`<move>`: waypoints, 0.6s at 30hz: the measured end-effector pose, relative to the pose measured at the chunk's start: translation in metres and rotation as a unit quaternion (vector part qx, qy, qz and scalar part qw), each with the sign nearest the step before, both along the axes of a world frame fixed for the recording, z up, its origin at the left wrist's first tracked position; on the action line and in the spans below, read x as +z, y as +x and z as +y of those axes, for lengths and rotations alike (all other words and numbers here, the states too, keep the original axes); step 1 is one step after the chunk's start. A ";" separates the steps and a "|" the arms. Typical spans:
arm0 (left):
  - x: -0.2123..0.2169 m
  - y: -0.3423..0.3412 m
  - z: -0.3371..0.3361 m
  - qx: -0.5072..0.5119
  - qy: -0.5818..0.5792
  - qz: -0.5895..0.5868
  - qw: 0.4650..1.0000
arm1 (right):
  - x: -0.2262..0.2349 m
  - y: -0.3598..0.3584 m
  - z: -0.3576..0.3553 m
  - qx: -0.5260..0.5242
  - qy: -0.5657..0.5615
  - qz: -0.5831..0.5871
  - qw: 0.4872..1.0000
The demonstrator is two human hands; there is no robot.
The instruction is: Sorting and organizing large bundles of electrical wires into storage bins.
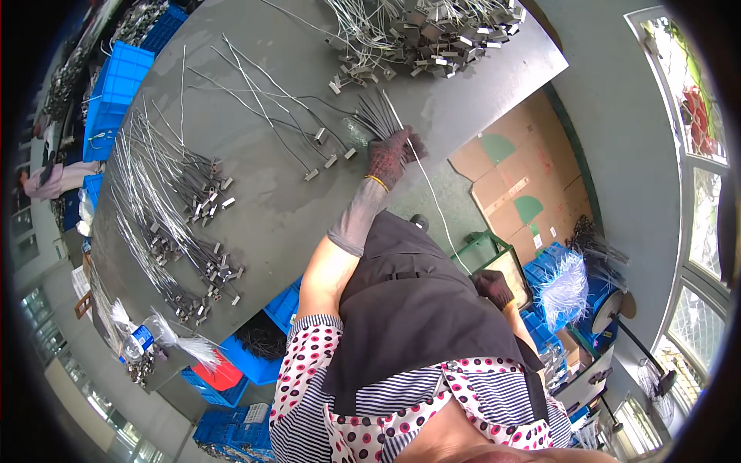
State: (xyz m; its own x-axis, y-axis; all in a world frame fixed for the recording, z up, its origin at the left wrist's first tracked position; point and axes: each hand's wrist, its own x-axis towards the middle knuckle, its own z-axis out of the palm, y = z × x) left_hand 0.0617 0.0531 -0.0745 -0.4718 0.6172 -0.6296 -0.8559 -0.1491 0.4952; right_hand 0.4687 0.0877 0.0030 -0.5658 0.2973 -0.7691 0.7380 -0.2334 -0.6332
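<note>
My left hand [394, 157], in a dark knitted glove and grey sleeve cover, reaches over the grey table [270, 201] and is closed on a fanned bundle of dark wires [376, 116] at the table's edge. One long white wire [436, 202] runs from that bundle past the left hand and down to my right hand [494, 287]. The right hand, also gloved, is curled low beside my black apron, and the wire's lower end meets it. Loose wires with small metal end blocks [324, 154] lie just left of the left hand.
A heap of wires with metal blocks [421, 35] lies at the table's far edge. Rows of bundled wires [177, 224] cover its left side. Blue crates [116, 89] stand beyond and under the table. Flattened cardboard [525, 181] lies on the floor, with a white wire tuft [566, 282] near it.
</note>
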 end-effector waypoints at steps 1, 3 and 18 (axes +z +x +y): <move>0.004 -0.004 -0.003 0.012 0.031 0.003 0.999 | -0.003 0.011 -0.005 0.004 0.043 0.013 0.999; 0.032 -0.010 -0.002 0.043 0.022 0.035 0.998 | -0.006 0.033 -0.012 -0.058 0.004 -0.061 0.996; 0.066 -0.044 -0.021 0.190 0.009 0.084 0.978 | -0.018 0.050 0.002 -0.174 0.077 -0.083 0.978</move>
